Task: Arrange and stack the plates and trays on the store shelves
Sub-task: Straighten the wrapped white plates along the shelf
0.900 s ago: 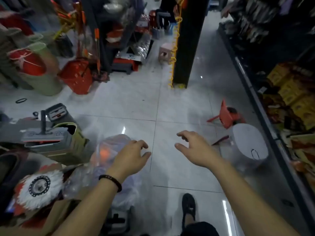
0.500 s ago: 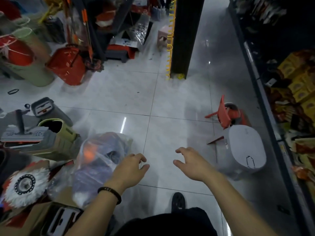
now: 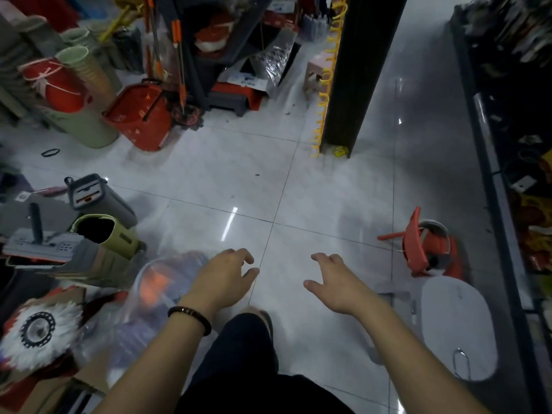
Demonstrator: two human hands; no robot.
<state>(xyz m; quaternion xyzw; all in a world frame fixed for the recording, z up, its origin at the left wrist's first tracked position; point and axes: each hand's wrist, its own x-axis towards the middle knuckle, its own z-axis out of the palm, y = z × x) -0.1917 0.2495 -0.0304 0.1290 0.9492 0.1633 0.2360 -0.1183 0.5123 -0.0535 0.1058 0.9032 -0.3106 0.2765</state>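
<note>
Both my hands hang over the tiled floor with fingers loosely curled and nothing in them. My left hand [image 3: 222, 277], with a dark bracelet at the wrist, is just right of a clear plastic bag [image 3: 155, 297] holding orange and dark items. My right hand [image 3: 336, 283] is a little apart from it, over bare tiles. No plates or trays can be made out. A white oval lid-like piece [image 3: 458, 327] with a metal clip lies on the floor at lower right.
Mop buckets [image 3: 98, 198] and a round mop head [image 3: 37, 331] crowd the left. A red shopping basket [image 3: 139, 116] and stacked bins [image 3: 86, 115] stand behind. A black pillar [image 3: 358, 70] rises ahead. A dark store shelf [image 3: 504, 204] runs along the right, with a red plastic stool [image 3: 416, 248] beside it.
The view has moved forward and tilted down. Both hands have dropped lower in the frame and stay empty. My dark-clothed leg now shows between my arms.
</note>
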